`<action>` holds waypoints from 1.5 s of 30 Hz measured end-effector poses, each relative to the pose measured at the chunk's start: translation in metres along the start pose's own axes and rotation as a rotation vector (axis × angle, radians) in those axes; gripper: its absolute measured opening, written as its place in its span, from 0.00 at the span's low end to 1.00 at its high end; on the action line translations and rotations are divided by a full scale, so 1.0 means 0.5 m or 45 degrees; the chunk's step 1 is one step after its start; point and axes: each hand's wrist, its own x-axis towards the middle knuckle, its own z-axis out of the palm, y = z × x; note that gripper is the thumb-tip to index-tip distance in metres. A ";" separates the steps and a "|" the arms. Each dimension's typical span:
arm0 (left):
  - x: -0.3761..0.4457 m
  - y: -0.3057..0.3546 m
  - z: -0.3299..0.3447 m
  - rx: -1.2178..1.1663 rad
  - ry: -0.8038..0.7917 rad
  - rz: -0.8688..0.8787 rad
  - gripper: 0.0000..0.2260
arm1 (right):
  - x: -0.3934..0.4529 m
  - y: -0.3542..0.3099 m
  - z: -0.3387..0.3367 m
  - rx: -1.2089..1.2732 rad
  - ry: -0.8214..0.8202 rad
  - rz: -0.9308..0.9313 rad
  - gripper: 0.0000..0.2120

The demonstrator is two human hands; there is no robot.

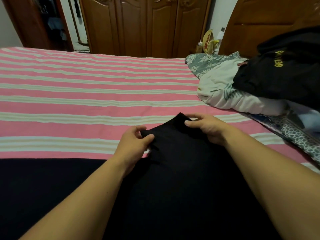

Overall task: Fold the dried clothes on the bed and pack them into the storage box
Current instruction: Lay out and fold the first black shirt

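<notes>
A black garment (pixel 173 179) lies spread over the near edge of the bed (pixel 78 94), which has a pink and white striped sheet. My left hand (pixel 135 144) pinches the garment's far edge at its left corner between thumb and fingers. My right hand (pixel 206 128) pinches the same edge at the right corner, lifting it slightly off the sheet. To the right, a pile of clothes has a black garment with yellow lettering (pixel 284 71) on top of white fabric (pixel 223 94). No storage box is in view.
A grey floral quilt (pixel 206 64) lies bunched at the right by the wooden headboard (pixel 270 16). A patterned cloth (pixel 297 135) runs along the bed's right side. A brown wardrobe (pixel 145 25) stands beyond the bed, with bottles and a bag (pixel 209 40) beside it.
</notes>
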 end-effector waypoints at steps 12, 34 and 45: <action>-0.070 0.124 -0.399 1.926 -0.468 -0.067 0.07 | -0.157 -0.133 -0.014 -0.026 0.311 -0.312 0.12; -0.698 0.191 -0.648 1.752 0.371 0.941 0.13 | -0.944 -0.122 0.041 0.397 0.665 -0.580 0.17; -0.792 0.066 -0.714 1.787 0.327 0.777 0.12 | -1.049 0.016 0.078 0.439 0.513 -0.199 0.16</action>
